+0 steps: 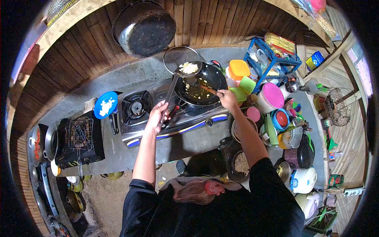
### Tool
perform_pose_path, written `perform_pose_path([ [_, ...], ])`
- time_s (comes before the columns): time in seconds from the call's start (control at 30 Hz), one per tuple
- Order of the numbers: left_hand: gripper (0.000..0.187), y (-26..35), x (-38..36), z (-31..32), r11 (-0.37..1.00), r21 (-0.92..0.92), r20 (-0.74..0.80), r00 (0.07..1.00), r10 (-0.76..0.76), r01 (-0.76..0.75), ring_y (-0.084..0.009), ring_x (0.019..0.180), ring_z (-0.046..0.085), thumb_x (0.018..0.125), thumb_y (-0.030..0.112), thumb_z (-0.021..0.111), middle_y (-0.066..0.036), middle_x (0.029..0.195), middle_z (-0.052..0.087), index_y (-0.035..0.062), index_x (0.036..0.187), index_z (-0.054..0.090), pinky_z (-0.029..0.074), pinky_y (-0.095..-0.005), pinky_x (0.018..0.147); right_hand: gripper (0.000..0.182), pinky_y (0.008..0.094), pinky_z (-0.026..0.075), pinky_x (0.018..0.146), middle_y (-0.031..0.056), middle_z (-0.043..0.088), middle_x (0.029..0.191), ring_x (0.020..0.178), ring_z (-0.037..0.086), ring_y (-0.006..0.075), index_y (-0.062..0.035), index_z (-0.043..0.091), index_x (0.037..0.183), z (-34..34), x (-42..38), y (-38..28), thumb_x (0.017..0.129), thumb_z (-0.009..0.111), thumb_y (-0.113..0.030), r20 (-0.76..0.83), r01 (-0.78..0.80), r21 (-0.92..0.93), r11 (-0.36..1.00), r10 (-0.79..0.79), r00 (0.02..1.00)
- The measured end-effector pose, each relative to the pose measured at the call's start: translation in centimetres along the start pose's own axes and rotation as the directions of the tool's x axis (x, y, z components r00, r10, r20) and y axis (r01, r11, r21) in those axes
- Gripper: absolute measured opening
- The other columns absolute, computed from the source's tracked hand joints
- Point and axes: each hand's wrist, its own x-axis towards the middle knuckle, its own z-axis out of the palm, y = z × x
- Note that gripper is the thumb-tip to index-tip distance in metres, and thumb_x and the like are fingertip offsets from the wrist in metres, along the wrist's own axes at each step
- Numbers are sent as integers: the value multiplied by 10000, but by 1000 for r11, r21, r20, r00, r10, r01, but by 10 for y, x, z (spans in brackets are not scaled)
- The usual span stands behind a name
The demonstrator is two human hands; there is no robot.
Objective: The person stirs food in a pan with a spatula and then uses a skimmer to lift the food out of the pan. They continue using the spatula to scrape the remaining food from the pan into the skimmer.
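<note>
My left hand is closed around the long handle of a round mesh strainer, which is over the left edge of a black wok. Pale food pieces lie in the strainer. The wok stands on the right side of a gas stove and holds oil with small bits floating in it. My right hand grips a brown wooden-handled utensil, whose far end reaches into the wok near the strainer.
A blue plate with white food sits left of the bare burner. Further left is a grill rack. Plastic tubs and a blue rack crowd the right side. A large pan hangs on the wall.
</note>
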Motion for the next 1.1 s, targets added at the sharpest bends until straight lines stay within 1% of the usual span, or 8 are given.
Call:
perform_pose_path([
  [0.3, 179, 2, -5, 0, 1000, -14, -27, 999, -20, 20, -62, 421, 407, 885, 208, 514, 39, 550, 452, 116, 1038, 522, 397, -230, 475, 236, 378, 465, 772, 169, 630, 902, 860, 598, 327, -42, 639, 935, -6, -12, 28, 796, 584, -225, -36, -54, 165, 985, 61, 997],
  [0.33, 174, 4, -6, 1, 1000, -4, -19, 1000, -16, 16, -76, 428, 407, 891, 207, 502, 34, 554, 447, 111, 1036, 514, 395, -246, 492, 251, 391, 459, 771, 169, 633, 872, 846, 595, 328, -49, 644, 926, -17, -17, 26, 795, 579, -253, -83, 17, 31, 999, -15, 996],
  [0.47, 197, 2, -5, -3, 1000, 8, -10, 1000, -6, 6, -74, 425, 404, 893, 209, 498, 37, 552, 445, 106, 1060, 502, 396, -249, 493, 261, 416, 463, 743, 180, 631, 834, 817, 599, 339, -67, 651, 920, -43, -21, 49, 792, 576, -282, -95, 73, -106, 992, -83, 992],
  [0.57, 210, 1, -5, -3, 998, 57, -34, 999, -18, 20, -68, 421, 399, 896, 214, 493, 41, 549, 440, 106, 1075, 491, 398, -247, 496, 244, 393, 466, 710, 177, 630, 825, 770, 603, 336, -55, 646, 928, -86, -34, 7, 796, 587, -252, -82, -71, -195, 978, 56, 995],
  [0.77, 232, -5, -5, -2, 999, 43, -50, 999, -20, 22, -57, 392, 399, 872, 213, 539, 32, 541, 461, 94, 1069, 510, 398, -216, 442, 212, 430, 482, 648, 174, 622, 790, 718, 607, 344, -98, 637, 954, -115, -32, -10, 799, 578, -231, -164, -72, -236, 969, 34, 986],
  [0.83, 240, -6, -6, 1, 999, 33, -46, 998, -30, 31, -57, 392, 398, 874, 212, 535, 30, 544, 461, 91, 1079, 504, 402, -218, 447, 224, 421, 483, 610, 165, 609, 828, 713, 603, 340, -121, 624, 994, -116, -33, -22, 797, 577, -218, -253, 20, -307, 952, -102, 962],
  [1.0, 213, -5, -10, 11, 997, 48, -12, 998, -60, 60, -70, 423, 397, 882, 208, 515, 41, 536, 428, 103, 1067, 497, 404, -239, 483, 266, 412, 479, 535, 93, 568, 783, 669, 599, 282, -183, 540, 1101, -109, -39, -47, 841, 484, -185, -204, 180, -539, 823, -334, 920],
  [1.1, 205, -3, -14, 14, 997, 52, -6, 998, -64, 64, -73, 422, 395, 885, 214, 511, 39, 535, 426, 105, 1058, 502, 405, -242, 482, 254, 402, 479, 535, 85, 572, 810, 674, 601, 269, -187, 553, 1086, -115, -43, -53, 843, 479, -185, -223, 158, -565, 809, -334, 916],
])
